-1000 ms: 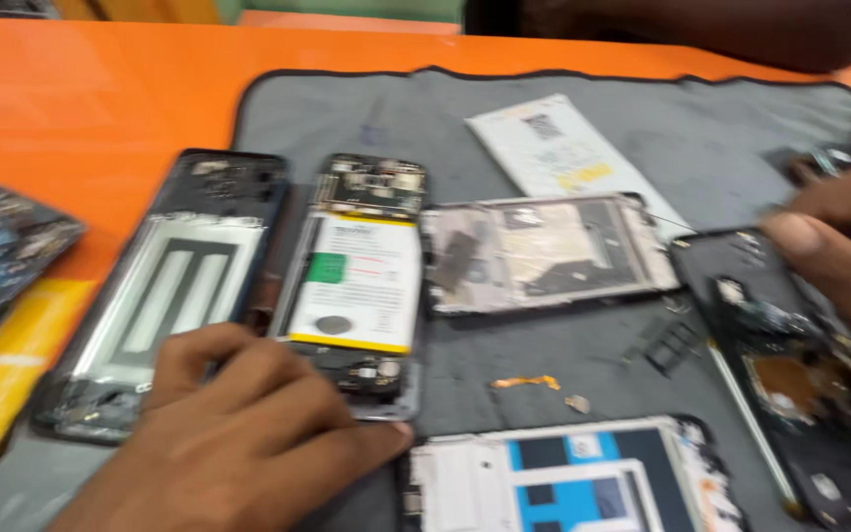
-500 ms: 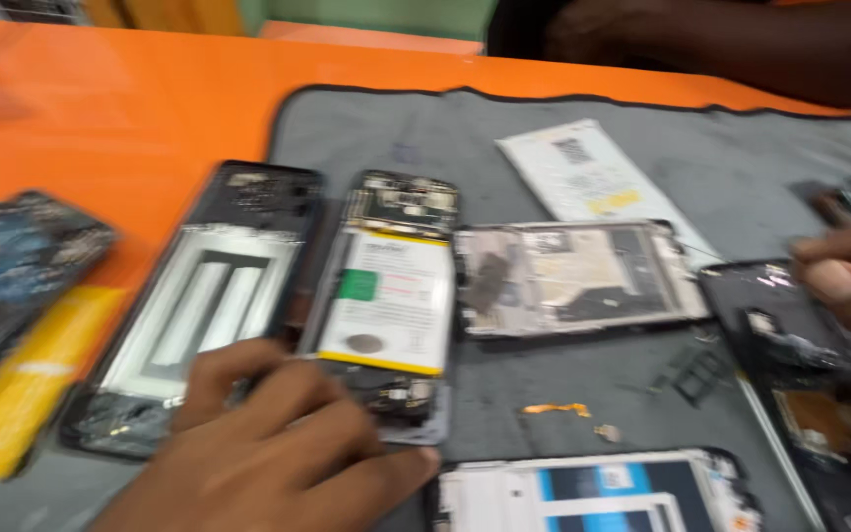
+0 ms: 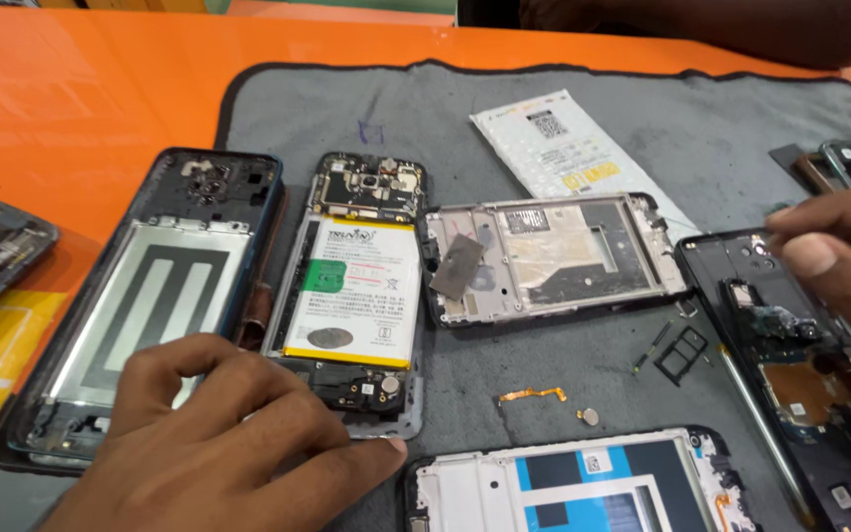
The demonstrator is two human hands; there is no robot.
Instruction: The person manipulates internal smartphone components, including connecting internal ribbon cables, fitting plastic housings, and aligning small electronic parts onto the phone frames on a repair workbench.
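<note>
My left hand lies flat at the bottom left. Its fingers rest on the lower end of an opened phone with a white battery and bare circuit board, and its thumb points right along the mat. To the left of that phone lies a dark blue back cover, inner side up. My right hand comes in from the right edge with fingertips pinched together over a dark opened phone. Whether anything small sits between those fingertips is not visible.
On the grey mat lie a metal mid frame, a white and blue frame, a SIM tray, an orange flex cable, a thin grey tool and a white sheet. Another person's arm rests at the far edge of the orange table.
The view has steadied and sharpened. My right hand has risen slightly over the dark phone. My left hand stays on the battery phone's lower end.
</note>
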